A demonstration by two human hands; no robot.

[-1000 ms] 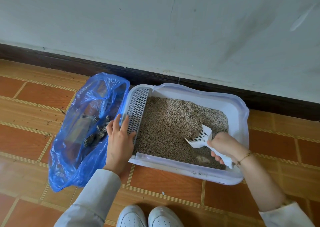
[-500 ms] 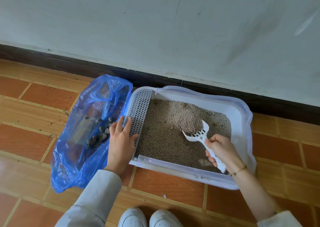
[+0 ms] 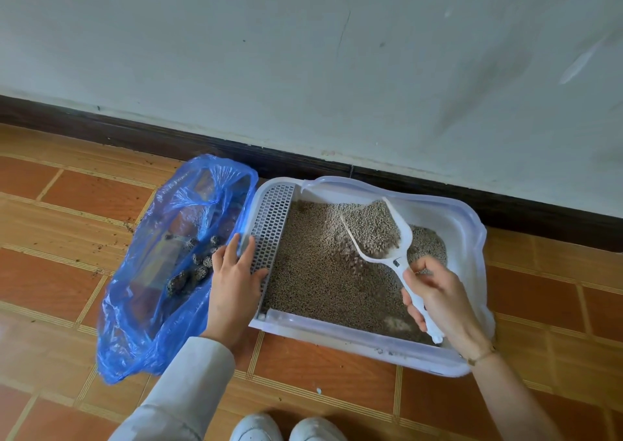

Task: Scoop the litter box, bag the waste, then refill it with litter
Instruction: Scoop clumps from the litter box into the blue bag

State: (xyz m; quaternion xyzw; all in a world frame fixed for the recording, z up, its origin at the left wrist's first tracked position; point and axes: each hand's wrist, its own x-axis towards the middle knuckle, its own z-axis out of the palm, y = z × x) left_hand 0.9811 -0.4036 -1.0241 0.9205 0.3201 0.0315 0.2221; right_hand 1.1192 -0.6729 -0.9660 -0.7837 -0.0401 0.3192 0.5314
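A white litter box (image 3: 468,238) sits on the floor by the wall, holding grey-brown litter (image 3: 317,282). My right hand (image 3: 438,299) grips the handle of a white slotted scoop (image 3: 387,235). The scoop is lifted above the litter and heaped with granules, and some are falling through it. My left hand (image 3: 232,279) lies flat with straight fingers on the box's left rim, at the perforated grid (image 3: 271,225). Left of the box an open blue plastic bag (image 3: 148,272) holds several dark waste clumps (image 3: 199,265).
A dark baseboard (image 3: 168,140) and a pale wall run just behind the box and bag. The floor is orange-brown tile (image 3: 60,265) with scattered crumbs. My two white shoes (image 3: 286,429) show at the bottom edge.
My right hand dug the scoop through the litter and raised it toward the back of the box, now loaded and shedding granules. My left hand stayed on the left rim.
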